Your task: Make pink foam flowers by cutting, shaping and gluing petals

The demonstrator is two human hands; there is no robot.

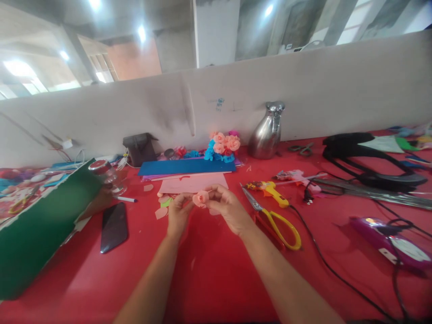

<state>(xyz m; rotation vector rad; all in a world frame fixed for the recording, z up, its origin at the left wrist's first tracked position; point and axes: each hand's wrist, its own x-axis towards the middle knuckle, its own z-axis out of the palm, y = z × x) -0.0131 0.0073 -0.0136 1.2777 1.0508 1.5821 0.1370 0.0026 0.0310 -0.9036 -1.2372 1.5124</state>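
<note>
A small pink paper rose is held up over the red table, between my two hands. My left hand pinches its left side with thumb and forefinger. From the right, the fingers of my right hand close on the petals. Behind and below lie a pale pink paper sheet and cut pink petal pieces, along with a green scrap. Scissors with yellow handles rest to the right of my right hand, near a yellow glue gun.
At the back stand finished paper flowers by a blue sheet stack, and a steel jug. On the left are a phone, a glass jar and a green board. A purple power strip with cables lies right.
</note>
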